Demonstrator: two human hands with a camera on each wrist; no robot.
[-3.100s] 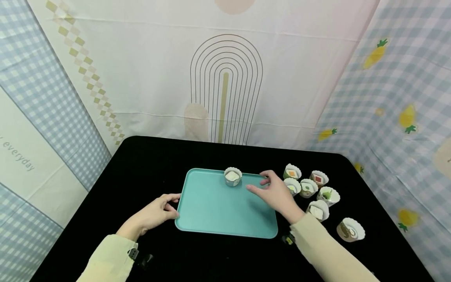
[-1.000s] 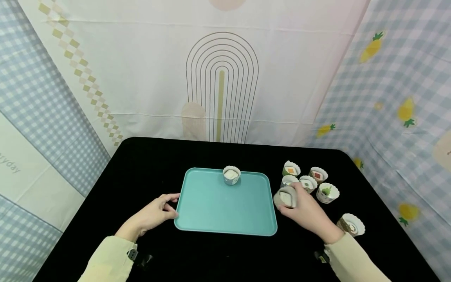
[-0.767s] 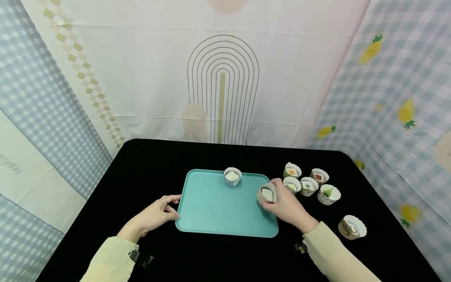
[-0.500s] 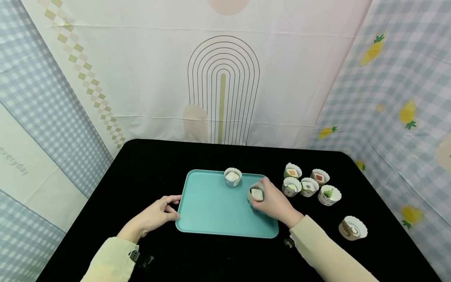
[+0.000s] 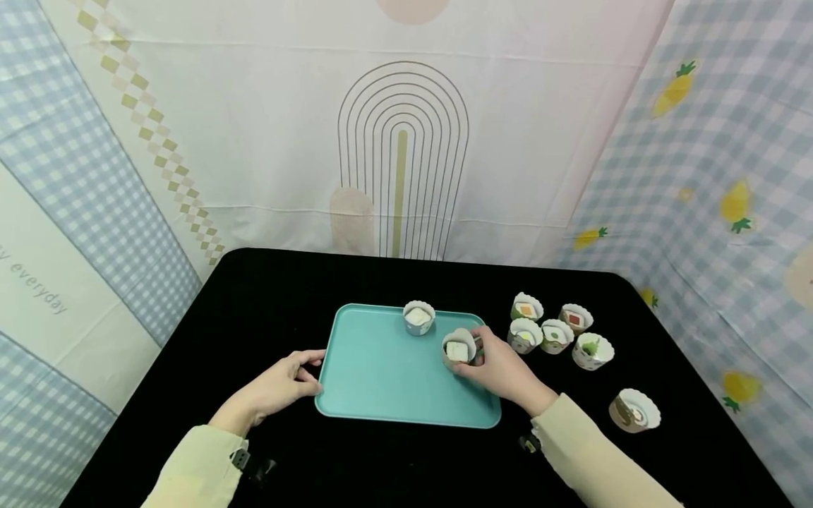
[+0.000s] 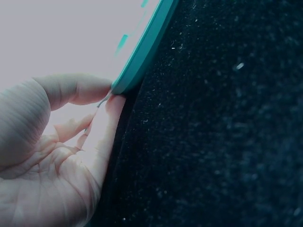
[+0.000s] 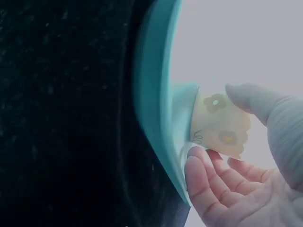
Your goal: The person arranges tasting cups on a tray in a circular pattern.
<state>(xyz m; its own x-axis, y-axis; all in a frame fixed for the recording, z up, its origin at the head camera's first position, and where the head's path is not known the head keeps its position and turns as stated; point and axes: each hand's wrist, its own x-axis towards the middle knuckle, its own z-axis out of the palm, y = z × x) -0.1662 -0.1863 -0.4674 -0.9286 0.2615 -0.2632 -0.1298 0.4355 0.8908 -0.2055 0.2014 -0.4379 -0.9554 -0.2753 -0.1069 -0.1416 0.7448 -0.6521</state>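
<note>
Printed backdrop (image 5: 273,127), upper frame. Black table (image 5: 279,296), below. Teal tray (image 5: 387,377), lower centre. Left hand (image 5: 273,384), lower left, pinching tray edge. Right hand (image 5: 504,365), thumb and fingers loosely curved around paper cup (image 5: 457,351); cup left of palm, within tray's right half.

Black table (image 5: 273,303) stood before white hanging cloth (image 5: 267,127) printed with nested arches (image 5: 403,162); blue gingham (image 5: 38,92) hung left, pineapple-printed gingham (image 5: 686,162) right.
</note>
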